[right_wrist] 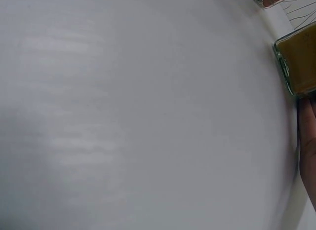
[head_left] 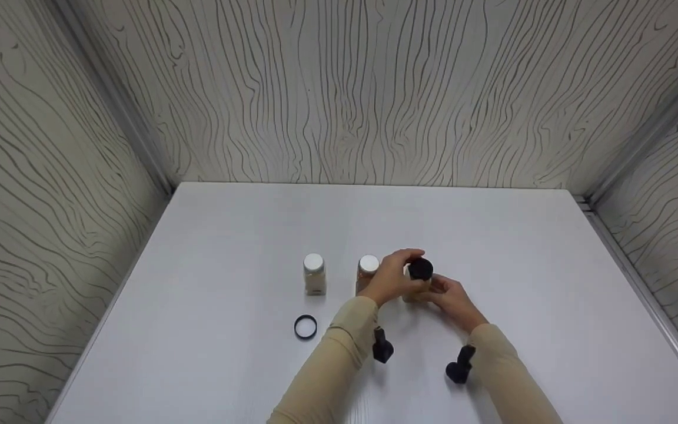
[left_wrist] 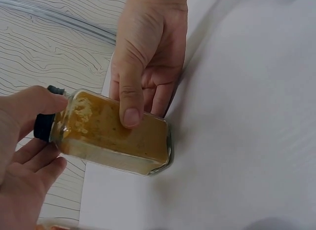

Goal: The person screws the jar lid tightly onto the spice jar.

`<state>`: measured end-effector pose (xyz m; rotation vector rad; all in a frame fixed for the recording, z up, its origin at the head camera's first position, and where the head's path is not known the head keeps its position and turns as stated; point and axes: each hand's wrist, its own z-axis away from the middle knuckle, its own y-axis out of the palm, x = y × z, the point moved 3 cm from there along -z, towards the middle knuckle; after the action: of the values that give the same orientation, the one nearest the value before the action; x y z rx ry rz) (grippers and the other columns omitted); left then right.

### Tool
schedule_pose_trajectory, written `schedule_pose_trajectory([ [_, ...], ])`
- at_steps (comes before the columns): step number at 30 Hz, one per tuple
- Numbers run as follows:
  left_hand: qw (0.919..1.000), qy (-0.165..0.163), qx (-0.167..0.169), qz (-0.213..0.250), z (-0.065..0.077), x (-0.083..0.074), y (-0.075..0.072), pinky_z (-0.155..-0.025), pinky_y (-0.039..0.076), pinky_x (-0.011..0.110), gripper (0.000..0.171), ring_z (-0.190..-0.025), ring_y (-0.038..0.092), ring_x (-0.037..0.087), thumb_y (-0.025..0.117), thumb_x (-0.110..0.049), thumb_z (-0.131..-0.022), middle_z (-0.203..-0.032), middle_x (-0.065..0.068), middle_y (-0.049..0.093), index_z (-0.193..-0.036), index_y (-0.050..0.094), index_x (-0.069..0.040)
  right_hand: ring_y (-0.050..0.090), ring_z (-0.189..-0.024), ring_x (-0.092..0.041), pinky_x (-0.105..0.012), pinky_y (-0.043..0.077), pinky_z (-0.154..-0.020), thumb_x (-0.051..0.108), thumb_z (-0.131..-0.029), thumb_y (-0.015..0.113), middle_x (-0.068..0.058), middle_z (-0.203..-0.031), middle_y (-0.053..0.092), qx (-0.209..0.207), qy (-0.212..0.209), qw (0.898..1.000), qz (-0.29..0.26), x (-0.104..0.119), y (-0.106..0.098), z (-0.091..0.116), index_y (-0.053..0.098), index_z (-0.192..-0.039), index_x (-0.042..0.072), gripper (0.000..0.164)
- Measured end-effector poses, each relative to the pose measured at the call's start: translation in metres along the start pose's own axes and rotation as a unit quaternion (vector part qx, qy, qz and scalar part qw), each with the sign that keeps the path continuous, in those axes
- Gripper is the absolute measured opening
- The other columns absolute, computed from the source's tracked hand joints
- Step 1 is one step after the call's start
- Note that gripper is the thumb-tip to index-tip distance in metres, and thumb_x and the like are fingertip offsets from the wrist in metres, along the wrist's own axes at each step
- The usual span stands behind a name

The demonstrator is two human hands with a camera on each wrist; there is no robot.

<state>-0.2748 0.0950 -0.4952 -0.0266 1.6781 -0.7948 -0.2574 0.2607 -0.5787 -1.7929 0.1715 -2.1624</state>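
Observation:
A square glass spice jar [left_wrist: 113, 136] with yellow-brown contents and a black cap [head_left: 421, 269] is between both hands. My left hand [head_left: 395, 280] holds the jar by its cap; in the left wrist view its thumb and fingers [left_wrist: 47, 163] curl round the cap and neck. From the other side my right hand [head_left: 455, 303] grips the jar's body, thumb lying along one glass face. Only the base end of this jar [right_wrist: 301, 62] shows at the right edge of the right wrist view. Beside my left hand stands a jar with a white lid and reddish contents [head_left: 367, 272], partly hidden by that hand.
Farther left stands another white-lidded jar [head_left: 315, 277] with pale contents. A black ring [head_left: 296, 327] lies in front of it on the white table [head_left: 215, 265]. Wood-grain-patterned panels [head_left: 345, 94] surround the table's back and sides. Black devices [head_left: 382, 348] are fixed at both wrists.

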Motion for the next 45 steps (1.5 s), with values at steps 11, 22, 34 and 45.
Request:
schedule_pose_trajectory([
  [11,0.9997,-0.008,0.003,-0.021,-0.0001,0.0009,-0.0003,-0.115,0.042,0.03,0.057,-0.132,0.053,0.02,0.075,-0.016,-0.082,-0.137,0.007,0.059,-0.135,0.054,-0.008,0.045,-0.138,-0.028,-0.011,0.044,-0.096,0.024,-0.086,0.072,-0.014,-0.145,0.051,0.008,-0.001,1.0,-0.015,-0.001,-0.0009,-0.0002,0.048,-0.141,0.005,0.062],
  [22,0.9999,0.013,-0.003,-0.007,-0.0011,0.0016,-0.0011,-0.113,0.043,0.03,0.059,-0.131,0.054,0.022,0.074,-0.015,-0.083,-0.137,0.011,0.059,-0.136,0.053,-0.004,0.048,-0.136,-0.029,-0.009,0.044,-0.096,0.022,-0.085,0.073,-0.016,-0.144,0.051,0.016,-0.003,0.999,-0.03,0.0021,0.0012,0.0015,0.047,-0.141,0.002,0.065],
  [34,0.9999,-0.001,0.005,0.01,-0.0006,0.0009,-0.0023,-0.116,0.04,0.031,0.059,-0.133,0.051,0.02,0.075,-0.014,-0.082,-0.137,0.007,0.059,-0.137,0.053,-0.008,0.047,-0.138,-0.027,-0.019,0.045,-0.103,0.025,-0.083,0.075,-0.012,-0.144,0.053,0.005,0.004,1.0,-0.018,-0.0008,0.0004,-0.0005,0.05,-0.139,0.007,0.064],
  [45,1.0,0.001,0.006,-0.007,-0.0008,0.0025,-0.0007,-0.115,0.041,0.03,0.054,-0.134,0.051,0.02,0.073,-0.014,-0.085,-0.138,0.007,0.059,-0.136,0.055,-0.008,0.051,-0.133,-0.021,-0.015,0.044,-0.099,0.028,-0.084,0.074,-0.013,-0.142,0.055,0.004,-0.002,1.0,0.002,-0.0013,-0.0007,-0.0006,0.051,-0.139,0.006,0.063],
])
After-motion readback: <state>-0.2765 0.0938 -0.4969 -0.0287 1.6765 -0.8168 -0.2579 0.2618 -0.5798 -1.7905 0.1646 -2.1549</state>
